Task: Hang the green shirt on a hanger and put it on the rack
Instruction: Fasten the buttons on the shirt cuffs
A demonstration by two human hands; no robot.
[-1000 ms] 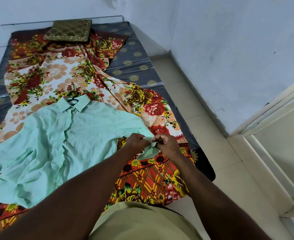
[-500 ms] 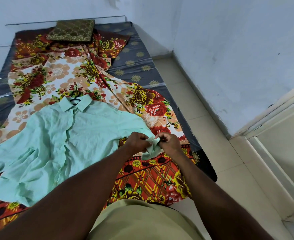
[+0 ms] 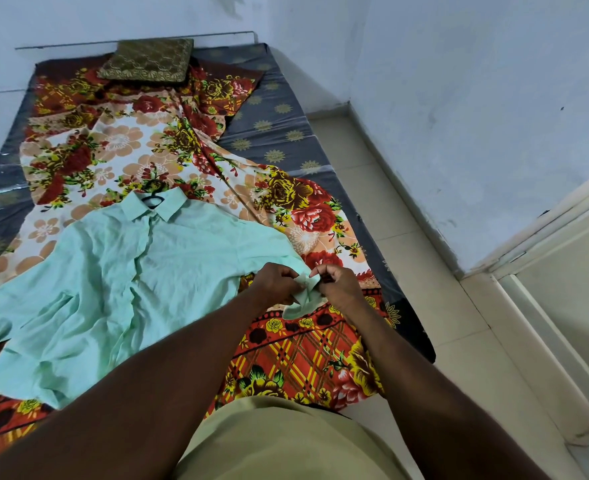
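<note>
A mint-green shirt (image 3: 119,278) lies spread flat, front up, on a floral bedsheet (image 3: 119,150). A black hanger (image 3: 152,199) sits inside it; only its hook and neck show at the collar. My left hand (image 3: 275,287) and my right hand (image 3: 338,287) meet at the end of the shirt's right-side sleeve. Both pinch the green sleeve cuff (image 3: 305,296), which folds and droops between them. No rack is in view.
The mattress (image 3: 279,133) lies on the floor against the back wall, a dark patterned pillow (image 3: 147,60) at its head. Tiled floor (image 3: 407,237) runs along its right side. A pale door frame (image 3: 545,271) stands at the right. My knee fills the bottom centre.
My hands stay at the sleeve cuff, with the fingers shifting a little on the cloth. The shirt body and hanger have not moved. The camera has tilted slightly.
</note>
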